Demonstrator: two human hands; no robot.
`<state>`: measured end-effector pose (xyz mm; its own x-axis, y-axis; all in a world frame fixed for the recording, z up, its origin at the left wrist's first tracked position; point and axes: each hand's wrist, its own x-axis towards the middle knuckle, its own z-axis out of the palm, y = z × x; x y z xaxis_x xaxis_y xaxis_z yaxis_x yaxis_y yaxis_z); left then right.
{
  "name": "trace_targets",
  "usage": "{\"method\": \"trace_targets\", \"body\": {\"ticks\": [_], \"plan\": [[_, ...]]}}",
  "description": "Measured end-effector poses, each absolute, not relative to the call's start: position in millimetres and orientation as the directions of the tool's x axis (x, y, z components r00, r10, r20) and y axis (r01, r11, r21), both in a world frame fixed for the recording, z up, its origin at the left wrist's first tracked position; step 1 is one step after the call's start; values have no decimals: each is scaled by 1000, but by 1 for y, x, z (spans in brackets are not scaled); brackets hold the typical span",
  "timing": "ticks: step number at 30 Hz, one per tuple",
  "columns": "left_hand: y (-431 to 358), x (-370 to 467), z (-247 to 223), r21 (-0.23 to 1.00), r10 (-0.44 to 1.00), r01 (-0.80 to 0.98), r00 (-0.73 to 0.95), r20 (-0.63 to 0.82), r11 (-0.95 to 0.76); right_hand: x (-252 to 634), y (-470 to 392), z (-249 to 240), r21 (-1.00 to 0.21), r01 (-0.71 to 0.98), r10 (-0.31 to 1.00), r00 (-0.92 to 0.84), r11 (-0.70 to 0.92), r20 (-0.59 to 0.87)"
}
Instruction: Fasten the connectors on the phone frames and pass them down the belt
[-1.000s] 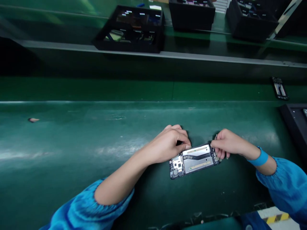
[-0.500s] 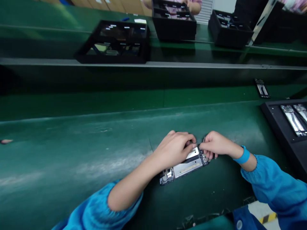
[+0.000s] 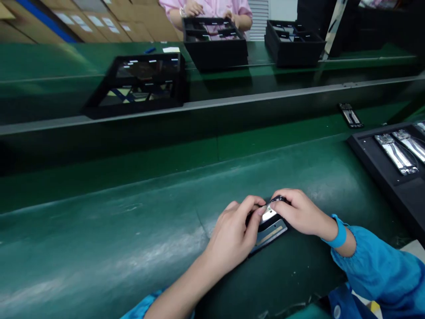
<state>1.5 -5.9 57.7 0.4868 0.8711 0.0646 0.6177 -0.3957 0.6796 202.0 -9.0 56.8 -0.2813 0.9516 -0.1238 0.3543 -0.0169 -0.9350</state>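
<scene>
An opened phone body (image 3: 270, 235) with a silver frame lies on the green work surface under both hands. My left hand (image 3: 237, 230) covers its left end, with thumb and forefinger closed on its far edge. At the right end my right hand (image 3: 297, 210) is closed over the phone body, thumb on top near the dark circuit parts. Much of the phone body is hidden by the hands. Whether either hand also pinches a small part cannot be made out.
At right stands a black tray (image 3: 372, 153) holding several opened phone bodies. Another phone body (image 3: 351, 116) lies behind it. Across a metal-edged raised shelf (image 3: 232, 101) are a black tray (image 3: 139, 104) and stacked black trays (image 3: 215, 55), where a person in pink works.
My right hand has turned and now lies over the phone body's right end. My left hand covers more of the left end. The view has tilted and shifted.
</scene>
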Motion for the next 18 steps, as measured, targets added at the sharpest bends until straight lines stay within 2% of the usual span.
{"method": "trace_targets", "body": {"ticks": [5,13,18], "plan": [[-13,1,59,691,889,602,437,134,-400,198,-13,57,-941,330,964,-265,79,-12],[-15,2,57,704,902,601,409,135,-378,197,-13,57,-945,314,962,-274,88,-1],[-14,2,57,655,891,634,431,143,-412,193,-14,52,-948,317,973,-228,41,-34]]}}
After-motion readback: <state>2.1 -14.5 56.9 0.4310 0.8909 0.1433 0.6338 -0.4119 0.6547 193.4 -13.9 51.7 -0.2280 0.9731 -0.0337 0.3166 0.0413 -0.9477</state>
